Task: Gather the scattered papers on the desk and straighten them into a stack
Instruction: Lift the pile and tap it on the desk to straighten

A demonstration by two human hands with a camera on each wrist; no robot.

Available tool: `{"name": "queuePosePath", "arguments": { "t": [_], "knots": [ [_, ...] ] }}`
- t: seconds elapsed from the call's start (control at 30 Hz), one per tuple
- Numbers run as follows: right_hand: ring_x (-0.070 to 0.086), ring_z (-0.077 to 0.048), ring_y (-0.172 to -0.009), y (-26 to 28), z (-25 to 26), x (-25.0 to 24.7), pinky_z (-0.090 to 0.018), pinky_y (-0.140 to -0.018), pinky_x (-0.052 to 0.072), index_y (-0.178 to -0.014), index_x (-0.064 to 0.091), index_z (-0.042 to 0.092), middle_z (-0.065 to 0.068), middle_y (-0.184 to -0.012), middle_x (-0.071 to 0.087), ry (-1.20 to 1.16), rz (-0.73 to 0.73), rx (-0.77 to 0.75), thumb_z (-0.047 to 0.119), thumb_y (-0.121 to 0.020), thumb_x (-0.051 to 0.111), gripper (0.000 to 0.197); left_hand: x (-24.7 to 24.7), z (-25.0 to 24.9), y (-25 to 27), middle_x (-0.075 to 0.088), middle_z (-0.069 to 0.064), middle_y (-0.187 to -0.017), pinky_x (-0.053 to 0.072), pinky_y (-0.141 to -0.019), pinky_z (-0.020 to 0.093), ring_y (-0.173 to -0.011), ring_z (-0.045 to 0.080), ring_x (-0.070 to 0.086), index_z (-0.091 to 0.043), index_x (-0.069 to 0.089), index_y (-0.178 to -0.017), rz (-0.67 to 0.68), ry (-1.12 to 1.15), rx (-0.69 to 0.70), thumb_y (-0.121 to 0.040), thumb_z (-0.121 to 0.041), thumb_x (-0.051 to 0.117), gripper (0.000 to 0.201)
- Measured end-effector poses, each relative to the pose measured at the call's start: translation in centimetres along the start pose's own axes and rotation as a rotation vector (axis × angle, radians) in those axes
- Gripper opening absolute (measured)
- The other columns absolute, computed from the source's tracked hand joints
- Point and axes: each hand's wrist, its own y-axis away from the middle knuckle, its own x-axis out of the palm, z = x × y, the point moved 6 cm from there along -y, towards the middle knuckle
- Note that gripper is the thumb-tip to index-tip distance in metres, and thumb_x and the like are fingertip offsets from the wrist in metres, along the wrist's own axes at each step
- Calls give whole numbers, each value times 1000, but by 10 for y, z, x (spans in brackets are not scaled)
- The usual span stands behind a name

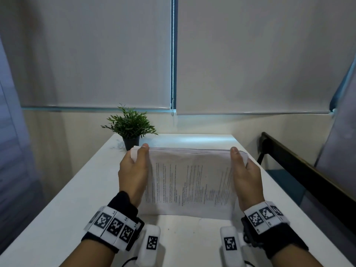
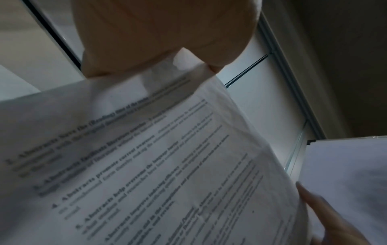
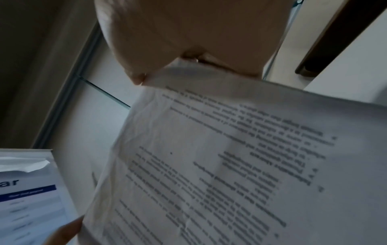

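Papers (image 1: 189,182) stand on edge on the table (image 1: 81,189), left hand (image 1: 133,174) and right hand (image 1: 243,176) each clasping a side, thumbs front: upright so edges can settle square.

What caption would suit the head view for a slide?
Both hands, left hand and right hand, hold a stack of papers upright on the white desk, near a potted plant.

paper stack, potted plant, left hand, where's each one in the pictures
paper stack (image 1: 189,182), head view, middle of the printed top sheet
potted plant (image 1: 129,125), head view, green leaves above the dark pot
left hand (image 1: 133,174), head view, back of the hand gripping the stack's left edge
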Motion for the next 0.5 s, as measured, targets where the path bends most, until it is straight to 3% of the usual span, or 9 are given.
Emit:
{"name": "queuePosePath", "arguments": {
  "t": [0.1, 0.23, 0.3, 0.37, 0.43, 0.5],
  "knots": [
    [74, -19, -91, -1, -5, 1, -38, -82, 57, -93, 76, 21, 1, -92, 79, 1, -22, 56, 53, -99, 55, 39, 0, -1, 0, 68, -3, -91, 47, -74, 35, -91, 19, 63, -15, 66, -97, -11, 5, -2, -94, -51, 54, 38],
    [75, -18, -102, -5, -8, 1, -41, -91, 57, -112, 71, 21, -3, -109, 79, -36, 135, 34, 67, -90, 59, 52, 1, -4, 6, 64, -6, -98, 45, -70, 25, -86, 4, 63, -16, 54, -114, 124, 49, 46, -100, -41, 54, 28],
    [74, -19, -109, -5, -11, -2, -42, -94, 57, -126, 66, 19, -3, -117, 77, -26, 238, 14, 50, -84, 76, 53, 0, 9, 6, 63, -3, -105, 49, -72, 24, -87, 0, 67, -15, 45, -121, 264, -10, 13, -96, -26, 62, 32],
    [73, -23, -111, -9, -18, -4, -45, -94, 59, -129, 65, 14, -5, -118, 77, 24, 304, 31, 18, -84, 80, 47, -2, 28, 3, 63, -1, -112, 54, -83, 31, -102, 8, 67, -16, 42, -124, 336, -128, -22, -93, -7, 62, 38],
    [71, -23, -113, -11, -21, -6, -47, -98, 58, -128, 66, 14, -6, -117, 77, 119, 294, 28, -2, -91, 70, 41, -5, 39, -1, 62, -3, -118, 54, -96, 42, -116, 18, 62, -20, 44, -126, 319, -235, -16, -90, -9, 62, 42],
    [71, -23, -113, -11, -21, -4, -48, -99, 57, -127, 66, 13, -8, -117, 76, 138, 269, 28, -8, -93, 63, 40, -6, 39, -5, 63, -3, -124, 51, -103, 49, -121, 19, 61, -23, 48, -130, 314, -262, 13, -85, -18, 61, 47]
  ]
}}
